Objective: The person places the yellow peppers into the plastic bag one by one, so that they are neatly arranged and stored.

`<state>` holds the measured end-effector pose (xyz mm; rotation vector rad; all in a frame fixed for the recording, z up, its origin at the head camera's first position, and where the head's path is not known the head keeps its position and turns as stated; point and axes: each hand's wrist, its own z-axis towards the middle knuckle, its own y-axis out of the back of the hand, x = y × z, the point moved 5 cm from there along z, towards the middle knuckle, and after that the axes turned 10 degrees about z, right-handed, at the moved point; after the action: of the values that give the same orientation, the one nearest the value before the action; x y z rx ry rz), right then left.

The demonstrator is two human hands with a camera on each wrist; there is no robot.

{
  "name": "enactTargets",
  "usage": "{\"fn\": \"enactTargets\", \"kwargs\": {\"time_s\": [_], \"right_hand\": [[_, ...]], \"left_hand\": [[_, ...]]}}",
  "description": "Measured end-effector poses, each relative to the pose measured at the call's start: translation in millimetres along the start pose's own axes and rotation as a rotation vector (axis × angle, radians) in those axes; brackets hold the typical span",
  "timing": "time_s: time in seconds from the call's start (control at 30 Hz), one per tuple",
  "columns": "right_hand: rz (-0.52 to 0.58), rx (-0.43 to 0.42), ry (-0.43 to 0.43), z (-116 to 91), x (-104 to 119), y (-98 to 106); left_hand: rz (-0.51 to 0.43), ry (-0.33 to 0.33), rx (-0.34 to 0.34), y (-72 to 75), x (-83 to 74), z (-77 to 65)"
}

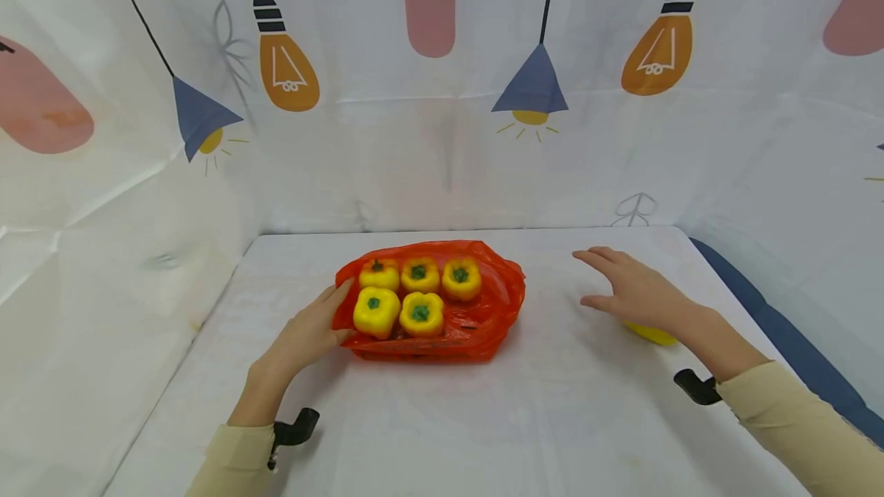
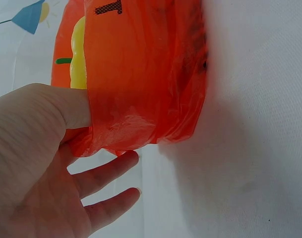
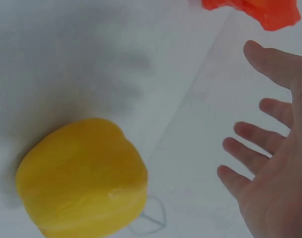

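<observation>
A red plastic bag [image 1: 500, 301] lies on the table with its mouth open upward, and several yellow bell peppers [image 1: 376, 313] with green stems sit inside. At the bag's left end, my left hand [image 1: 311, 332] holds the rim. Its thumb [image 2: 74, 106] goes in behind the bag's near wall, while two fingers [image 2: 108, 173] stretch outside; the thumb's tip is hidden. My right hand [image 1: 635, 294] is raised over the right side of the table, fingers spread, holding nothing. Another yellow bell pepper [image 3: 84, 178] lies below it, mostly covered by the hand and wrist in the head view.
A white cloth covers the table [image 1: 442, 436]. Behind it hangs a white curtain [image 1: 442, 152] printed with lamps and bulbs. Dark blue fabric [image 1: 780, 328] runs along the right table edge. A black wrist mount [image 1: 297, 428] sits on each forearm.
</observation>
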<state>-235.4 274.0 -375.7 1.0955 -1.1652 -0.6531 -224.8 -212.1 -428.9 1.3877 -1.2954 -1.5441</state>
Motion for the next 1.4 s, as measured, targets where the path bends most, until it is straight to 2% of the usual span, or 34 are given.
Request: {"fn": "enactTargets", "kwargs": {"time_s": [0.4,0.8,1.17,1.4], "right_hand": [[-0.029,0.040,-0.062,-9.2,-32.5,0.0],[-0.059,0.088,-0.113,-16.4,-55.4,-7.4],[-0.097,0.085,-0.197,-26.2,-67.3,-3.8],[-0.056,0.128,-0.237,-28.1,-74.4,-6.8]], "left_hand": [[-0.006,-0.008,-0.008,-1.1,0.2,0.2],[-0.010,0.004,0.007,0.1,1.0,1.0],[-0.008,0.007,0.005,-1.7,2.8,2.1],[-0.013,0.006,0.007,-1.5,2.1,1.4]]}}
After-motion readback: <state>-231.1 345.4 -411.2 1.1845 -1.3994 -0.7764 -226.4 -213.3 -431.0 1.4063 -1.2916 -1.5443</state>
